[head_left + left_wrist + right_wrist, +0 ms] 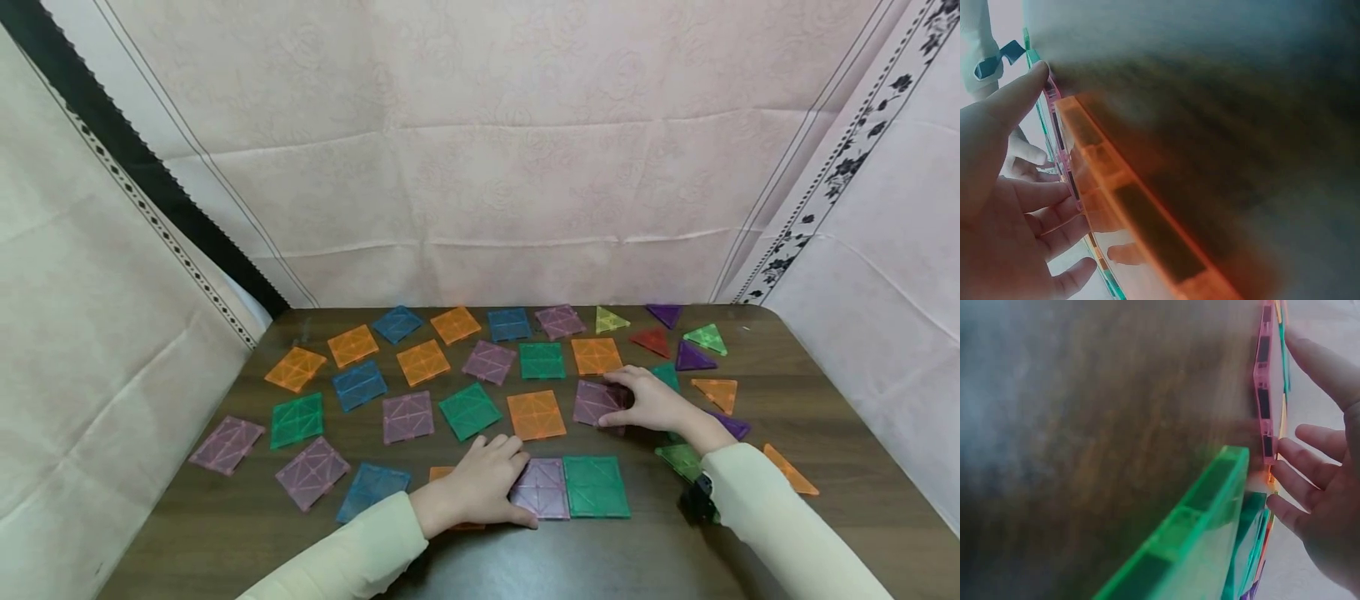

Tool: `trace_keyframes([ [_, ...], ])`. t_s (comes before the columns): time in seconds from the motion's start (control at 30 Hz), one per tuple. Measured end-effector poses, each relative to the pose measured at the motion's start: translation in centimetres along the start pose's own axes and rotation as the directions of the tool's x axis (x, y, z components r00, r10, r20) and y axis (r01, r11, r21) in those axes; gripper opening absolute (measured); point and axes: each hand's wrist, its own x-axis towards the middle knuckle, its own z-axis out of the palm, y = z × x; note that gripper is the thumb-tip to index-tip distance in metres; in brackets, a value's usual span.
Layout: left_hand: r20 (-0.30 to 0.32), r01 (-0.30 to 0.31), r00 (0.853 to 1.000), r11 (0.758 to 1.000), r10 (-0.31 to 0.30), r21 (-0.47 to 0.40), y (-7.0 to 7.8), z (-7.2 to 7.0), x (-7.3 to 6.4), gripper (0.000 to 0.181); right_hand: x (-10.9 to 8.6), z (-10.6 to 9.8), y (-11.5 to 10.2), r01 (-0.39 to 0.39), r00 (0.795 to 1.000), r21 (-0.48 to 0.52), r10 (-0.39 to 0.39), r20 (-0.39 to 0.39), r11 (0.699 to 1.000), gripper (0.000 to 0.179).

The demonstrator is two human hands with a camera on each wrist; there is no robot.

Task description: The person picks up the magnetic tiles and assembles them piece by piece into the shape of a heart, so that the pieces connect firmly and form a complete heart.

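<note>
On the table (577,558) I'm touching a purple square (543,489) with my loosely spread left hand (483,483), beside a green square (597,487). Farther off, my loosely spread right hand (654,404) is touching another purple square (592,403). Cloth (517,167) is hanging behind.

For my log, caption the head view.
Left hand over an orange square, right hand over a purple square, among colorful tiles.

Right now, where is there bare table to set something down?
The table is bare in front of the frontmost green square, between the sleeves. Another patch lies in front of the leftmost purple square. Farther back, squares crowd it; triangles crowd the right hand.
</note>
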Motion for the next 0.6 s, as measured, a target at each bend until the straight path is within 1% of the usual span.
trace_keyframes([
  [0.17, -0.003, -0.002, 1.0, 1.0, 0.002, 0.002, -0.09, 0.14, 0.07, 0.08, 0.4, 0.07, 0.17, 0.015, 1.0, -0.025, -0.015, 0.02, 1.0, 0.084],
  [0.27, -0.003, -0.002, 1.0, 1.0, 0.002, 0.005, -0.09, 0.16, 0.11, 0.079, 0.46, 0.11, 0.13, 0.044, 0.999, -0.029, -0.043, 0.027, 0.999, 0.079],
  [0.47, -0.003, -0.003, 1.0, 1.0, 0.003, 0.005, -0.06, 0.09, 0.2, 0.077, 0.16, 0.18, -0.11, 0.082, 0.995, -0.007, -0.082, 0.061, 0.997, 0.075],
  [0.6, -0.015, -0.016, 1.0, 1.0, 0.016, 0.01, 0.03, 0.1, 0.26, 0.077, -0.26, 0.29, -0.48, 0.114, 0.989, -0.005, -0.113, 0.092, 0.994, 0.074],
])
